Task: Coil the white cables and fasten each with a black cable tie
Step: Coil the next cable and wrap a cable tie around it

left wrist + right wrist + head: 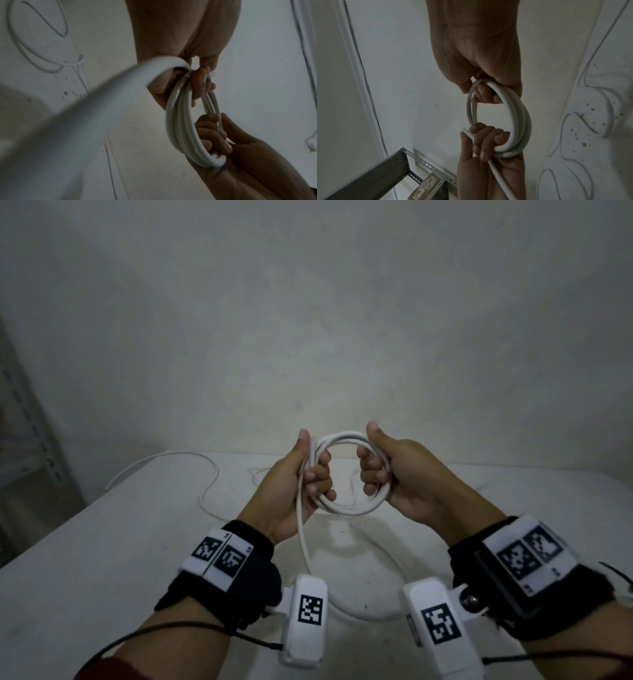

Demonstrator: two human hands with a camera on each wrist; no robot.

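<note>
Head view: wrist cameras cover the near table (85,542), hiding part of the loose cable tail that trails down. Above it, the left hand (294,491) and right hand (394,474) each curl their fingers around opposite sides of the coiled white cable (346,508), held above the table. Farther back another white cable (209,474) lies loose; no black tie can be made out.

Both forearms are extended toward 12 o'clock and raised above the table. The left hand (301,484) is held at 9 o'clock of the coiled white cable (346,508), fingers curled round it; the right hand (394,474) is clenched on it at 3 o'clock, thumbs pointed upward.
</note>
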